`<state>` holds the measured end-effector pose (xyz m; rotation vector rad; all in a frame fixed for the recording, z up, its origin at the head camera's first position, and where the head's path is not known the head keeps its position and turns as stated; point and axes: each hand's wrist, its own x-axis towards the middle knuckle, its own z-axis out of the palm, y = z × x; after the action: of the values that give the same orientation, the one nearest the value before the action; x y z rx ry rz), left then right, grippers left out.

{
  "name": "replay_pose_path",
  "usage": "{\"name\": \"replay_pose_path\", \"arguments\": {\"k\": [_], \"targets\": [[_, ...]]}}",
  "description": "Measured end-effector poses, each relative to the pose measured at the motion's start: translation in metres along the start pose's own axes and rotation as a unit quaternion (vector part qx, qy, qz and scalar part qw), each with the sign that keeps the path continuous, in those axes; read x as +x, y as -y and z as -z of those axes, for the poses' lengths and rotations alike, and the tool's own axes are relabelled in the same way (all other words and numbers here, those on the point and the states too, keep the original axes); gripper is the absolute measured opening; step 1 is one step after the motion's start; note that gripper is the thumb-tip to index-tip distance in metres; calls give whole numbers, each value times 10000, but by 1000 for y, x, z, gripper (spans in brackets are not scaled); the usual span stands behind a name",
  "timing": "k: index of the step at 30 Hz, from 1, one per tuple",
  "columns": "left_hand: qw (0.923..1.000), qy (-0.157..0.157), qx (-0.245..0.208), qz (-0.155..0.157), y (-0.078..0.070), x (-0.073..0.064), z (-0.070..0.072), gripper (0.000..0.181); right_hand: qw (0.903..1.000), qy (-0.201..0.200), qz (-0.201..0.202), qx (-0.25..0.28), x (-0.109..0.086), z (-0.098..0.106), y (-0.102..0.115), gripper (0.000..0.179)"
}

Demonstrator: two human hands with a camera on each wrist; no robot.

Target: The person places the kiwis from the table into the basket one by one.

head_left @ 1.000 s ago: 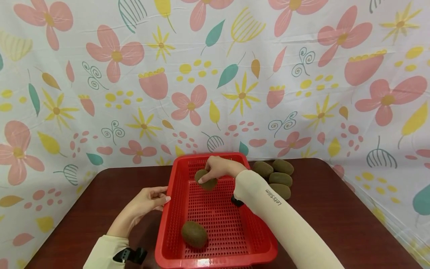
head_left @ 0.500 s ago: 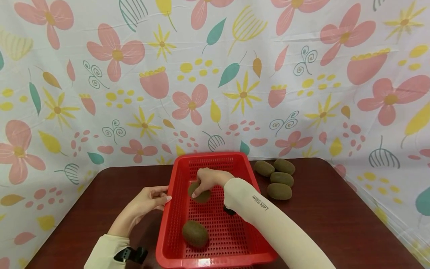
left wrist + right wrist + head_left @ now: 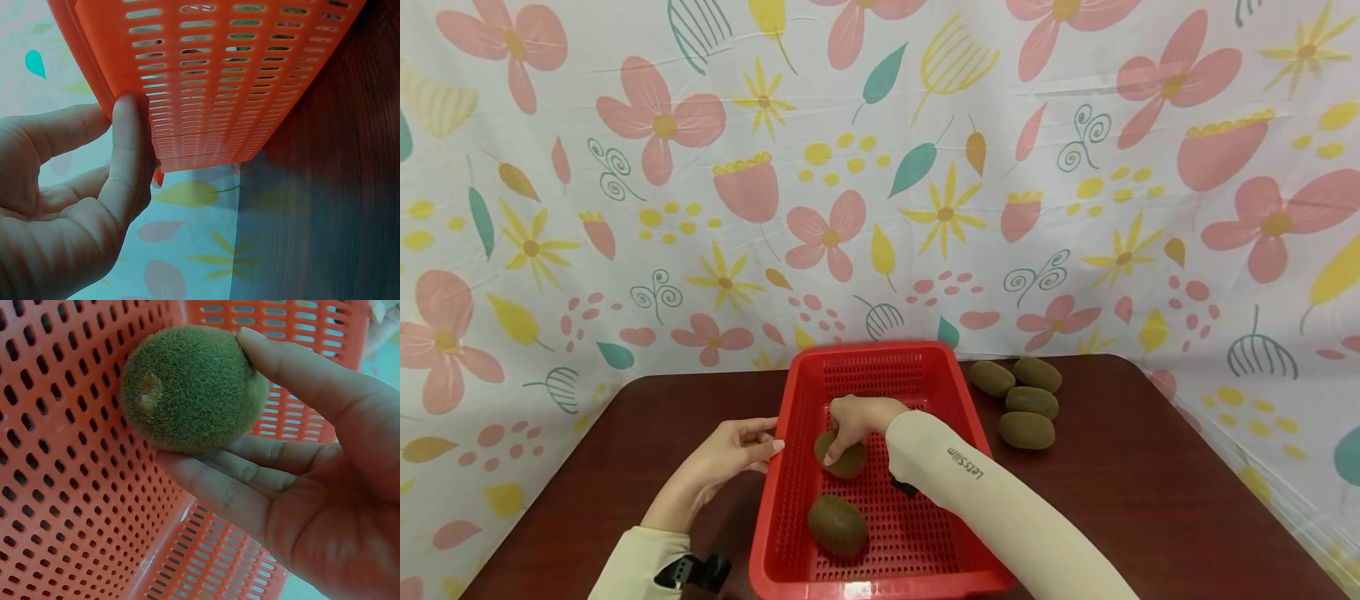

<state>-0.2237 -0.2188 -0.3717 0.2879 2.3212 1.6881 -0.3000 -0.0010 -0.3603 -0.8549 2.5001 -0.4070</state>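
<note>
In the head view a red slotted plastic basket point(image 3: 880, 590) sits on the dark table. My left hand point(image 3: 733, 454) holds its left rim; the left wrist view shows the thumb and fingers point(image 3: 125, 156) on either side of the rim. Inside the basket my right hand point(image 3: 863, 419) grips a brown fuzzy kiwi point(image 3: 850, 461) near the left wall. The right wrist view shows that kiwi point(image 3: 194, 387) between thumb and fingers, close over the slotted basket floor point(image 3: 44, 487). Another kiwi point(image 3: 838, 527) lies nearer the basket's front left corner.
Several kiwis point(image 3: 1027, 430) lie grouped on the table point(image 3: 1120, 483) just right of the basket. A floral cloth point(image 3: 880, 167) hangs behind the table and along its sides. The basket's raised walls surround the right hand.
My right hand has brought the kiwi from the back of the basket toward the front, lower and closer to the kiwi lying there. The left hand has stayed on the rim.
</note>
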Motion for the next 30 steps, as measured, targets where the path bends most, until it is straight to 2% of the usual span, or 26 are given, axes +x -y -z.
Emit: {"name": "replay_pose_path", "arguments": {"k": [9,18,30], "targets": [[10000,24,4,6,-1,0,0,59,9996,33,-56,-257,0,-3,1,61],[10000,33,-5,42,0,0,0,61,9999,94,-1,-97,-1,0,2,58],[10000,-12,27,31,-1,-1,-1,60,9998,19,-7,-174,-1,5,0,55]]}}
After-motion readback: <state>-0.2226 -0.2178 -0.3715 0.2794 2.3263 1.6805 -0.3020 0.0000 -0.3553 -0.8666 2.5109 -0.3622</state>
